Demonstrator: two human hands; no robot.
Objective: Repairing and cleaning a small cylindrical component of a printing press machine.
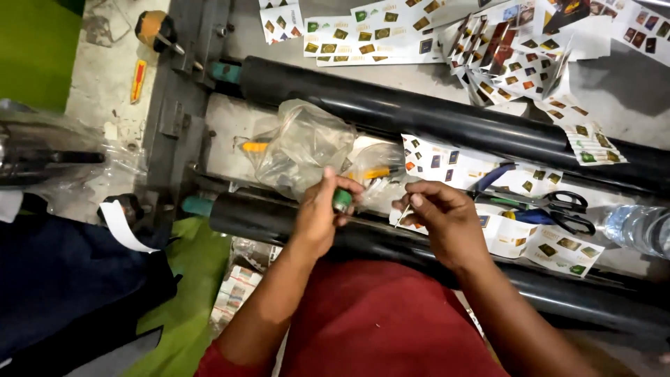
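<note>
My left hand (319, 213) is closed around a small green cylindrical object (342, 200), held just above a black roller (265, 216). My right hand (438, 215) pinches a thin, pale, needle-like piece (403, 215) between thumb and fingers, a little to the right of the green object. The two hands are close together but apart. A crumpled clear plastic bag (303, 143) lies directly behind my left hand, with a yellow-handled tool (255, 146) partly under it.
A second black roller (433, 119) runs across behind the bag. Printed label sheets (370, 35) lie at the back and between the rollers. Black scissors (565, 209) and a clear plastic bottle (638, 229) sit at right. A screwdriver (155, 31) lies at top left.
</note>
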